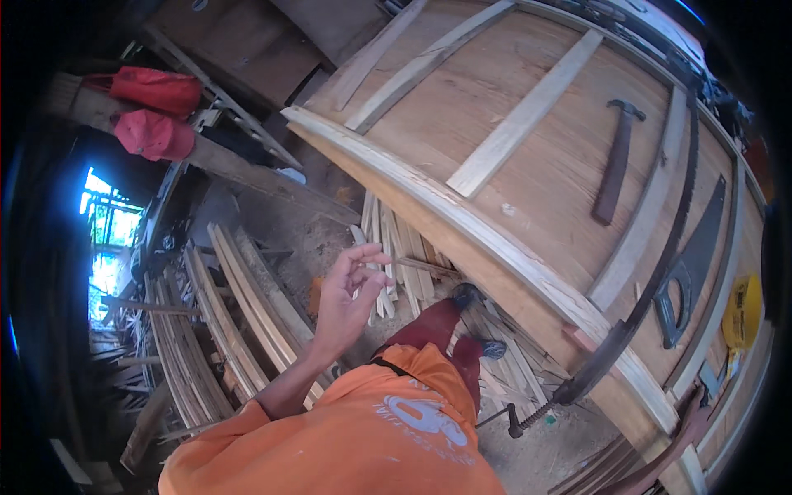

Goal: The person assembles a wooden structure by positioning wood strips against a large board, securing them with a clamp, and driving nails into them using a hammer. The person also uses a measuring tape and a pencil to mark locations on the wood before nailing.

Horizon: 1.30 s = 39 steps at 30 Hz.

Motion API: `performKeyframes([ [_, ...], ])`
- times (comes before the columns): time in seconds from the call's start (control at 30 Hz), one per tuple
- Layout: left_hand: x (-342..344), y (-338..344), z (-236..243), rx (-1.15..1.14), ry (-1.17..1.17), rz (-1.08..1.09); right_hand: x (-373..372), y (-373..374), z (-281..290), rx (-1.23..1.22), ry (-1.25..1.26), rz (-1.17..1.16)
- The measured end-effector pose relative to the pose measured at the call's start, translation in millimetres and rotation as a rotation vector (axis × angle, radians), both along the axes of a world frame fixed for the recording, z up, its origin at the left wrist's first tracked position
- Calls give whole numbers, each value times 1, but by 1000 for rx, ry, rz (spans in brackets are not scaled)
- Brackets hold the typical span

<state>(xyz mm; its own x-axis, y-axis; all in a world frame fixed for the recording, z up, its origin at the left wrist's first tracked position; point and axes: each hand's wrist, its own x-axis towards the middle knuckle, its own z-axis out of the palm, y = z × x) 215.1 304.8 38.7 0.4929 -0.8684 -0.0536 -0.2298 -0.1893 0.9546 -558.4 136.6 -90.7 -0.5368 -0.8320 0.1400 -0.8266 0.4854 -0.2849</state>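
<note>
My left hand is raised in front of the orange shirt, beside the framed wooden panel. Its fingers are loosely bent, a gap shows between thumb and fingertips, and I see nothing held. What looks like my right forearm reaches over the panel's edge at the lower right; its hand is too dark and small to make out. On the panel lie a claw hammer and a handsaw. A long bar clamp spans the panel, its screw end jutting past the near edge.
Light wooden battens cross the panel. A yellow round object lies at its far right. Long boards are stacked at left, and loose strips lie on the floor by my feet. A red cap and red bag rest on a beam.
</note>
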Motion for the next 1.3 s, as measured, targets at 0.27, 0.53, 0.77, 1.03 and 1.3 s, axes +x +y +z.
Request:
performKeyframes([
  [0.27, 92, -95, 15, -106, -256, -51, 14, 4, 18, -218, 29, -48],
  [0.53, 236, -296, -11, -208, -423, -163, 172, -8, 121, -638, -4, 38],
  [0.77, 347, -457, -46, -97, -428, -311, 377, -2, 215, -262, 132, 484],
  [1.03, 382, -339, -28, -383, -443, 364, 518, 46, 170, 104, -713, 306],
  [1.3, 373, -264, -77, -68, -232, 666, 599, 0, 108, -281, -503, 385],
])
